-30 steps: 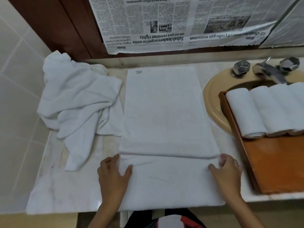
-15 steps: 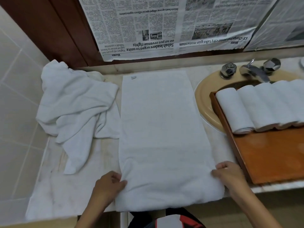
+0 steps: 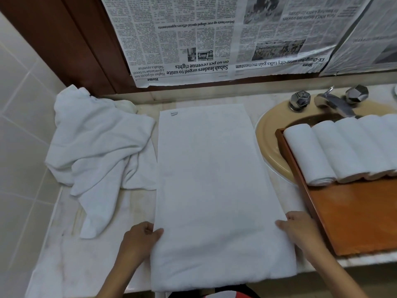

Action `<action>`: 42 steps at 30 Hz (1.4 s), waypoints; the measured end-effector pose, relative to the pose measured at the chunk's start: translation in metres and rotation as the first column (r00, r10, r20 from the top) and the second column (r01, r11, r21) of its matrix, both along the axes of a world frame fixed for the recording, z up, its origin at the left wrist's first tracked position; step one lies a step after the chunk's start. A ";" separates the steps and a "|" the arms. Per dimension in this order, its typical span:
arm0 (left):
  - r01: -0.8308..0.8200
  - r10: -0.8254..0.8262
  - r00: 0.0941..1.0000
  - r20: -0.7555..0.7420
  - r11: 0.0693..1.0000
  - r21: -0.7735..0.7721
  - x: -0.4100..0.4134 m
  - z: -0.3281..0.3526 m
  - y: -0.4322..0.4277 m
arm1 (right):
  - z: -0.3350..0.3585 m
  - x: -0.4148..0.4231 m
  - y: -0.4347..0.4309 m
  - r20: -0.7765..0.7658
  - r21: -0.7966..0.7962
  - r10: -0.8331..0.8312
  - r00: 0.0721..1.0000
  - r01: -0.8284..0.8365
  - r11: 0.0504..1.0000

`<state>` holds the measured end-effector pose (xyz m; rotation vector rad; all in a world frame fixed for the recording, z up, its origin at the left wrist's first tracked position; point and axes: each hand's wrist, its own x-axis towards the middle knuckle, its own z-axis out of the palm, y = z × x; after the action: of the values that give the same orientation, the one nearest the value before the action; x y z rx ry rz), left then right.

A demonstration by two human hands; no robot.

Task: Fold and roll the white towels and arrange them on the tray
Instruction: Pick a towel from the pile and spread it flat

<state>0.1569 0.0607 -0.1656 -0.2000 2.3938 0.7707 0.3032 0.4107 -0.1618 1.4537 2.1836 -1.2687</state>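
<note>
Item 1. Tiled wall, far left.
Item 2. Crumpled towel, white, heaped on the counter against the wall, one edge touching item 4.
Item 3. Left hand, fingers curled at the left edge of item 4 near its front end, thumb lying on top, pinching the cloth.
Item 4. Flat towel, white, folded into a long strip, lying lengthwise mid-counter, near end at the counter's front edge.
Item 5. Right hand, gripping the strip's right edge likewise, thumb on top.
Item 6. Newspaper, hung upside down behind.
Item 7. Basin, tan, with faucet.
Item 8. Tray, wooden, resting over the basin; rolled towels lay side by side, touching, across its far end, the row running out of view.
</note>
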 end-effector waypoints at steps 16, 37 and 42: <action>0.342 -0.473 0.714 -0.516 0.879 -0.334 0.012 -0.061 0.068 | -0.052 -0.046 -0.046 0.132 0.603 0.578 0.805 -0.528 0.598; 0.440 -0.527 0.651 -0.547 0.848 -0.295 0.006 -0.066 0.026 | -0.046 -0.016 -0.057 0.067 0.607 0.377 0.924 -0.338 0.719; 0.295 -0.326 0.744 -0.583 0.943 -0.152 0.007 -0.063 0.042 | -0.037 -0.049 -0.021 -0.091 0.589 0.409 0.908 -0.283 0.757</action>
<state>0.1640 0.1028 -0.2283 0.5032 2.9333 0.6799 0.2543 0.3895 -0.1993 1.0000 2.9828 -0.6946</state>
